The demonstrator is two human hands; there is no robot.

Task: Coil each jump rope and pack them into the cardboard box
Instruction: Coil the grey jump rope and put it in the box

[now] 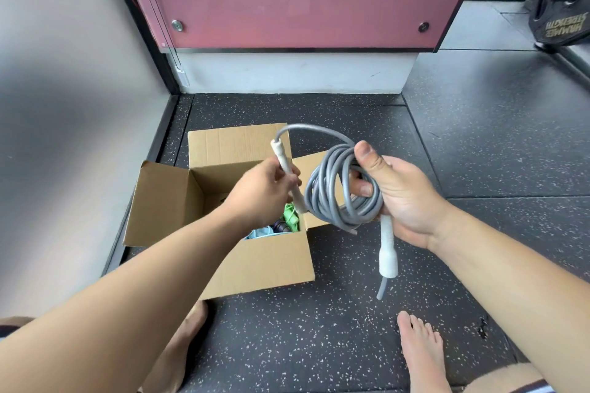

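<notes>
Your right hand (pixel 408 201) grips the grey rope coil (pixel 314 198); left hand (pixel 265 191) holds the white handle (pixel 285 163). Wrap it snugly.

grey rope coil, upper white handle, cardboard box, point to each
grey rope coil (pixel 316 201): head view, lower left of the loops
upper white handle (pixel 282 158): head view, upper shaft
cardboard box (pixel 265 262): head view, near wall

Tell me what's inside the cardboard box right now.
Inside the cardboard box a green rope, a dark handle and something light blue show. The left forearm and the box walls hide the rest.
</notes>
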